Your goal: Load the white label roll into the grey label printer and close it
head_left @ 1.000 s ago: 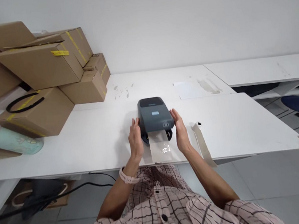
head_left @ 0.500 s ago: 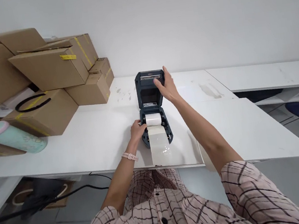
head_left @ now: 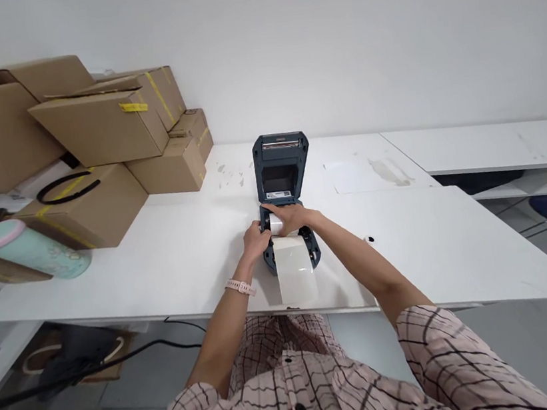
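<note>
Printer (head_left: 283,190) sits mid-table, near front edge, lid tipped up and back. Inside open bay: white paper roll (head_left: 276,223), mostly hidden under hand. Paper strip (head_left: 295,273) runs out front, over table lip. Right hand (head_left: 291,218) lies over roll, fingers curled around it. Left hand (head_left: 256,239) pressed to printer's left side, fingers bent, grip unclear. Table (head_left: 434,244) bare to right. 5 cardboard boxes (head_left: 102,127) stacked far left, mint bottle (head_left: 27,249) lying beside them.

No writing can be read: the small white sticker (head_left: 279,195) inside the open printer (head_left: 281,170) lid is too blurred, and the far-left cardboard boxes (head_left: 101,123) show only plain yellow tape.
</note>
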`<state>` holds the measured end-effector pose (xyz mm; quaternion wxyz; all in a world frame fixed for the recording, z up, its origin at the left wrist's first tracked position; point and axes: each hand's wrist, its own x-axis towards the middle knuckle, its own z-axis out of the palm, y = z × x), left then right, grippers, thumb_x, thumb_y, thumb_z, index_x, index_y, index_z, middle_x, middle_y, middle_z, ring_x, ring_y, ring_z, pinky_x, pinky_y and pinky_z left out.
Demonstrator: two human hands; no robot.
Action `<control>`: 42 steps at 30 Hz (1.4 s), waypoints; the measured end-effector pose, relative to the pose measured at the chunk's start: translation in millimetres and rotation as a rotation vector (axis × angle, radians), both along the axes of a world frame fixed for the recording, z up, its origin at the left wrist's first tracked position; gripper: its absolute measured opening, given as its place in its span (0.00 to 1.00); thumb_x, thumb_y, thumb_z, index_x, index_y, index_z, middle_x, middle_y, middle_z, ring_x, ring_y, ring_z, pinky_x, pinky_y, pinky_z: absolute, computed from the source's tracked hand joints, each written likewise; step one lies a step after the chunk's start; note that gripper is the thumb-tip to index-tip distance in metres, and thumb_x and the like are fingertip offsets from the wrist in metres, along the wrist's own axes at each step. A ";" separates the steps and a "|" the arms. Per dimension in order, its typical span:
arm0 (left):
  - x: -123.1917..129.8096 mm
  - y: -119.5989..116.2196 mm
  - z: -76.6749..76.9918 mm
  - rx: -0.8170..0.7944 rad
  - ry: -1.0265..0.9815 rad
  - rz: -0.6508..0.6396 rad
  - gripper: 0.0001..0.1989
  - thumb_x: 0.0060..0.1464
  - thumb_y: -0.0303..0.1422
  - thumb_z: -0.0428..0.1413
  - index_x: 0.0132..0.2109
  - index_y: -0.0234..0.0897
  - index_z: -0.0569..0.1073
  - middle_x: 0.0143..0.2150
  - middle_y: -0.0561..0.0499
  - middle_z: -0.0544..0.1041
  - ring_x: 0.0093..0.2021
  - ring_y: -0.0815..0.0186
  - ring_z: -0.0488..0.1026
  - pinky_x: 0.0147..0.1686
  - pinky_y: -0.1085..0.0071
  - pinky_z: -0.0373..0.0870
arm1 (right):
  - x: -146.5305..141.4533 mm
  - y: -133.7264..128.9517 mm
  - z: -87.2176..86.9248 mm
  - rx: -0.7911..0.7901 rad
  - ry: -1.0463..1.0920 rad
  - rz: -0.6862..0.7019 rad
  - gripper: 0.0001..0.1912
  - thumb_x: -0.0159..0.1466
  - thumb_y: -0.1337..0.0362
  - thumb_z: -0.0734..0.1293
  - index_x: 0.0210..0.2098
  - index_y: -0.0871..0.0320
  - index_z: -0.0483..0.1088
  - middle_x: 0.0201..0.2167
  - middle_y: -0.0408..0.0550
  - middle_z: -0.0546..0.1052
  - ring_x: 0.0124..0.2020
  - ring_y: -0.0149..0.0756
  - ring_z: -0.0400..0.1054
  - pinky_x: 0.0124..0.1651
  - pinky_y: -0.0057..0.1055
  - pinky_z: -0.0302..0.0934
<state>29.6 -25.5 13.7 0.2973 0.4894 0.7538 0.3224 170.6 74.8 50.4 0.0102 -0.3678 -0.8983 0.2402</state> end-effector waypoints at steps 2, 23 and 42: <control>-0.6 0.4 -1.6 0.005 -0.011 0.009 0.16 0.49 0.30 0.54 0.47 0.37 0.73 0.38 0.45 0.79 0.40 0.57 0.76 0.38 0.67 0.66 | 2.5 -1.2 6.4 -0.040 0.068 0.015 0.62 0.37 0.64 0.79 0.69 0.50 0.53 0.56 0.56 0.75 0.54 0.65 0.69 0.55 0.58 0.61; -1.0 2.1 -17.3 0.080 -0.119 0.033 0.19 0.49 0.30 0.53 0.50 0.35 0.73 0.38 0.45 0.79 0.37 0.61 0.74 0.35 0.69 0.66 | 164.1 -8.0 -24.2 -0.233 0.591 -0.259 0.48 0.45 0.67 0.76 0.64 0.55 0.61 0.64 0.58 0.65 0.66 0.57 0.58 0.65 0.56 0.52; 0.6 1.1 -20.5 0.107 -0.162 0.054 0.18 0.49 0.30 0.52 0.49 0.35 0.72 0.36 0.47 0.77 0.33 0.64 0.73 0.32 0.71 0.64 | 260.8 -74.0 -43.9 -0.355 0.559 -0.538 0.30 0.45 0.52 0.77 0.48 0.52 0.77 0.53 0.53 0.77 0.53 0.56 0.71 0.50 0.49 0.69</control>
